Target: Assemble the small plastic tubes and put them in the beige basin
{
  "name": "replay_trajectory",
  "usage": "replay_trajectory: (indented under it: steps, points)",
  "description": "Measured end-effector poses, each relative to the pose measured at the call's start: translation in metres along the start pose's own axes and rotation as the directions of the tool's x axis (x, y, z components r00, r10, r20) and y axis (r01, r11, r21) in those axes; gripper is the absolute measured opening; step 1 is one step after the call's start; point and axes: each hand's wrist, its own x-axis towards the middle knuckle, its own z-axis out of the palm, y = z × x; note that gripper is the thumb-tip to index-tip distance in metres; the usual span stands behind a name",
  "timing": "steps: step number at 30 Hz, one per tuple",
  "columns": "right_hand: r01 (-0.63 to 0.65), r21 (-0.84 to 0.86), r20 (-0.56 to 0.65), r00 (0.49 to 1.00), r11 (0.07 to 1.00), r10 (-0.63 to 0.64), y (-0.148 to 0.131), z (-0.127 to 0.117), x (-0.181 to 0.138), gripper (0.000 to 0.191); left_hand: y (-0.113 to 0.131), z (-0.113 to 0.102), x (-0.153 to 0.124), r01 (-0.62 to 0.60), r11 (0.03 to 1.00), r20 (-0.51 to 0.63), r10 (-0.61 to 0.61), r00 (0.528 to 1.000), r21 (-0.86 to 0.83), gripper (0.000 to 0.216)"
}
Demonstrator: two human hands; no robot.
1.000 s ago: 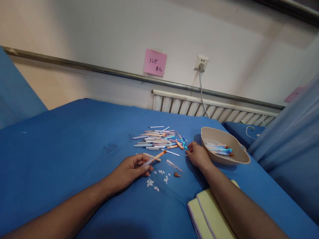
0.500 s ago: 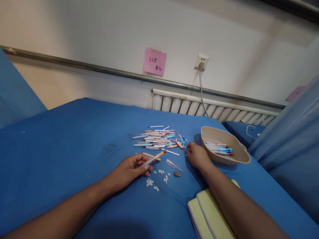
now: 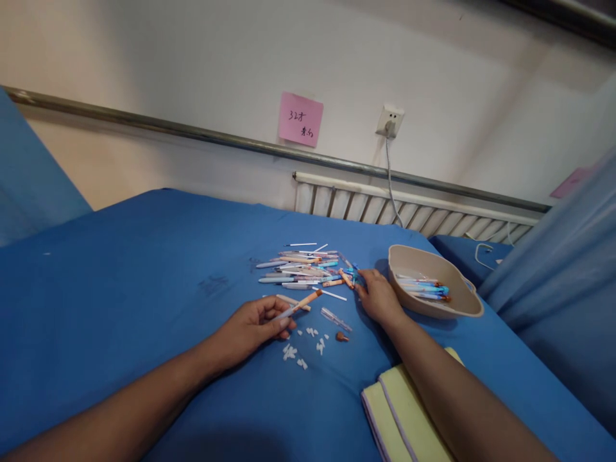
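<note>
slim orange-capped plastic pen (image 3: 299, 305) in left hand (image 3: 250, 328)

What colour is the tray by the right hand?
Beige tray, seen best in the head view.

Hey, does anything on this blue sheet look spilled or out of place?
Yes. Small white bits lie scattered loose near the left hand, and a lone brown cap sits apart from the pen pile.

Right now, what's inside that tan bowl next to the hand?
Inside the tan bowl lies a small bunch of pens, blue-bodied with brownish ends, near the middle. The near wall hides part of the bottom, so anything lying there cannot be seen.
</note>
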Motion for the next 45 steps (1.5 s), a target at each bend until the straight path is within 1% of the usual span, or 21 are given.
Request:
replay_trajectory:
  steps: [3,5,8,11,15,19,24,27,29,31,32,33,34,35,36,37,38,39,41,45]
  points:
    - [0.037,0.019,0.036,0.999,0.999,-0.038,0.003,0.004,0.003,0.039,0.002,0.001,0.0,0.021,1.0,-0.001,-0.021,1.0,-0.019,0.026]
    - [0.016,0.037,0.051,0.999,0.999,-0.018,0.004,0.005,0.005,0.04,0.006,0.002,-0.001,0.029,0.999,-0.004,-0.029,1.0,-0.024,0.027]
    - [-0.032,0.089,0.039,0.999,0.996,0.029,0.006,0.007,0.007,0.04,0.011,0.003,-0.002,0.035,0.999,-0.006,-0.036,0.999,-0.018,0.029]
    - [-0.067,0.145,0.015,0.998,0.987,0.066,0.008,0.01,0.01,0.037,0.012,0.003,-0.002,0.042,0.999,-0.005,-0.042,0.999,-0.012,0.03]
    - [-0.1,0.159,0.008,0.995,0.982,0.1,0.01,0.014,0.017,0.03,0.01,0.002,-0.001,0.032,0.999,-0.005,-0.032,0.999,0.0,0.029]
    - [-0.099,0.17,0.003,0.995,0.98,0.099,0.009,0.014,0.019,0.023,0.009,0.002,-0.001,0.034,0.999,0.0,-0.034,0.999,-0.007,0.028]
    - [-0.102,0.213,-0.002,0.995,0.972,0.105,0.003,0.009,0.013,0.017,0.007,0.001,0.0,0.035,0.999,0.007,-0.035,0.999,-0.018,0.027]
    - [-0.099,0.227,-0.024,0.994,0.969,0.107,0.0,0.006,0.01,0.015,0.003,0.0,0.0,0.028,0.999,0.011,-0.028,1.0,-0.022,0.026]
    - [-0.085,0.248,-0.06,0.993,0.965,0.103,-0.002,0.004,0.009,0.014,0.002,0.0,0.0,0.023,1.0,0.016,-0.023,1.0,-0.021,0.025]
    - [-0.07,0.327,-0.125,0.985,0.943,0.117,-0.007,0.0,0.007,0.018,0.001,0.0,0.0,0.014,1.0,0.025,-0.013,1.0,-0.025,0.025]
    - [-0.056,0.406,-0.165,0.977,0.912,0.133,-0.011,-0.002,0.005,0.021,0.001,0.0,0.0,0.008,1.0,0.03,-0.007,1.0,-0.027,0.025]
    - [-0.035,0.511,-0.195,0.969,0.859,0.155,-0.017,-0.005,0.002,0.024,0.001,0.0,0.0,0.0,1.0,0.035,0.001,0.999,-0.029,0.025]
    - [-0.006,0.632,-0.212,0.96,0.775,0.18,-0.025,-0.009,-0.002,0.027,0.001,0.0,-0.001,-0.006,1.0,0.041,0.007,0.999,-0.029,0.024]
    - [0.023,0.754,-0.199,0.961,0.656,0.195,-0.033,-0.012,-0.008,0.029,0.001,0.0,-0.001,-0.011,1.0,0.047,0.012,0.999,-0.029,0.024]
    - [0.043,0.855,-0.163,0.968,0.517,0.189,-0.042,-0.017,-0.013,0.03,0.001,0.0,-0.002,-0.013,0.999,0.052,0.015,0.999,-0.029,0.024]
    - [0.049,0.917,-0.13,0.975,0.397,0.181,-0.052,-0.021,-0.02,0.03,0.001,0.001,-0.002,-0.013,0.999,0.056,0.015,0.998,-0.03,0.024]
    - [0.041,0.95,-0.101,0.979,0.309,0.178,-0.061,-0.025,-0.026,0.028,0.001,0.002,-0.003,-0.009,0.999,0.061,0.011,0.998,-0.034,0.025]
    - [0.036,0.968,-0.082,0.981,0.25,0.176,-0.069,-0.029,-0.032,0.027,0.001,0.003,-0.003,-0.001,0.999,0.065,0.004,0.998,-0.041,0.025]
    - [0.03,0.981,-0.063,0.984,0.19,0.167,-0.081,-0.035,-0.041,0.025,0.003,0.005,-0.004,0.018,0.998,0.075,-0.014,0.997,-0.057,0.025]
    - [0.037,0.983,-0.066,0.985,0.178,0.159,-0.087,-0.037,-0.046,0.023,0.006,0.008,-0.007,0.043,0.996,0.08,-0.037,0.996,-0.078,0.025]
